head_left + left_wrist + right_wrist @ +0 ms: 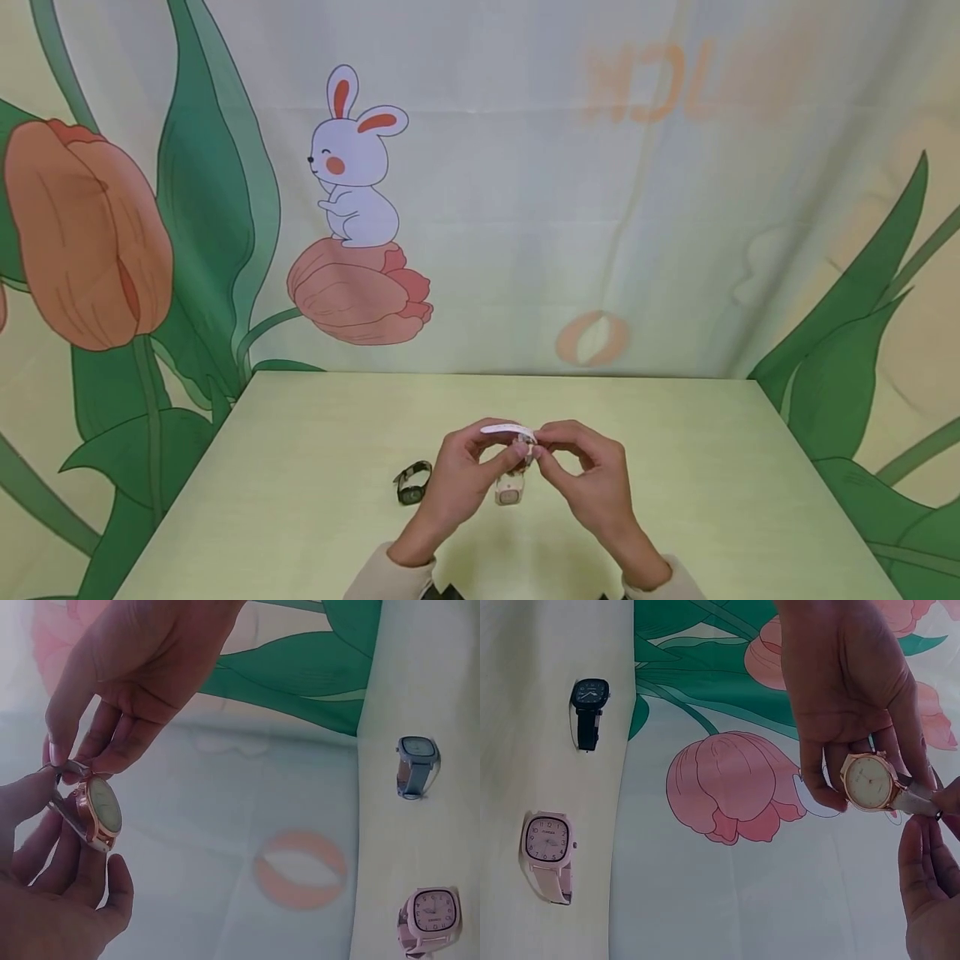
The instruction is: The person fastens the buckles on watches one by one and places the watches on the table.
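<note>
In the head view, both hands hold a wristwatch (524, 451) with a pale strap above the table. Its round case is rose-gold with a light dial, plain in the left wrist view as the watch (103, 806) and in the right wrist view as the watch (869, 782). My left hand (467, 473) grips it by the case and strap, fingers curled behind. My right hand (597, 472) pinches the strap near its buckle between thumb and fingers. Fingers partly cover the strap and buckle.
Just below the hands, a pink square-faced watch (509, 491) lies on the pale table (675, 467). Left of it is a black watch (412, 485) with its strap looped. A printed curtain (510, 208) with a rabbit and tulips hangs behind the table's far edge.
</note>
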`<state>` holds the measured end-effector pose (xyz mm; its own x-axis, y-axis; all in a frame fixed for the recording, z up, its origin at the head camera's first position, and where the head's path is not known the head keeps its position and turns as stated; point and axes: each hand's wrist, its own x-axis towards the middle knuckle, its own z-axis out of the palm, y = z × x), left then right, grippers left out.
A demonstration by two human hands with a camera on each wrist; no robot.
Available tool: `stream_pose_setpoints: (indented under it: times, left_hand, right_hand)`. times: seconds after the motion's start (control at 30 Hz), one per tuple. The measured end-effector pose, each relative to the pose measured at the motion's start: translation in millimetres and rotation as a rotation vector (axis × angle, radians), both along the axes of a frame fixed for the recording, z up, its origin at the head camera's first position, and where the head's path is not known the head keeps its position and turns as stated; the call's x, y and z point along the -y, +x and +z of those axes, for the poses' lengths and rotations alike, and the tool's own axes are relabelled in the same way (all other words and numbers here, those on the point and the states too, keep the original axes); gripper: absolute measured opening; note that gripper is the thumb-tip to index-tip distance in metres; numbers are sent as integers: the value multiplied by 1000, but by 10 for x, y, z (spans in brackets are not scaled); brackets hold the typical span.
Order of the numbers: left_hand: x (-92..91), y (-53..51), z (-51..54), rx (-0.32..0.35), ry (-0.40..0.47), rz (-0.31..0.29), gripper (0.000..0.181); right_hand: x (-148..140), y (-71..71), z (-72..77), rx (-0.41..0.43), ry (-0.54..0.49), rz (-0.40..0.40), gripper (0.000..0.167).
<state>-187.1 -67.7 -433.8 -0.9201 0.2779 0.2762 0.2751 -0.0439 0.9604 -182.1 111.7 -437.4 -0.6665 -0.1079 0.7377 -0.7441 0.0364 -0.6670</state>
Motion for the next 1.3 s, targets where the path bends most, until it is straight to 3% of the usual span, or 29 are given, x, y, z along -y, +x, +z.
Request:
stream_pose_setpoints:
  times: [0.2,0.43,0.6,0.97,1.1,1.3]
  left_hand:
    - [13,4,-4,18,-49,13,21]
    - [39,12,-13,-47,-135,19,19]
    - [24,17,-22,-57,-92,-4,21]
    - [24,35,-32,-52,-23,77,19]
    - [34,35,-34,-76,-38,71,19]
    - [41,35,-52,-108,-81,45,19]
  right_hand:
    - [-14,-10,-4,15,-39,25,16]
    - [-26,-2,-5,30,-54,45,19]
    - [-15,17,2,46,-67,53,17]
    - [15,41,-23,76,-30,34,19]
    - [3,46,14,44,10,-8,20]
    - [-9,-3,130,-68,125,-70,30]
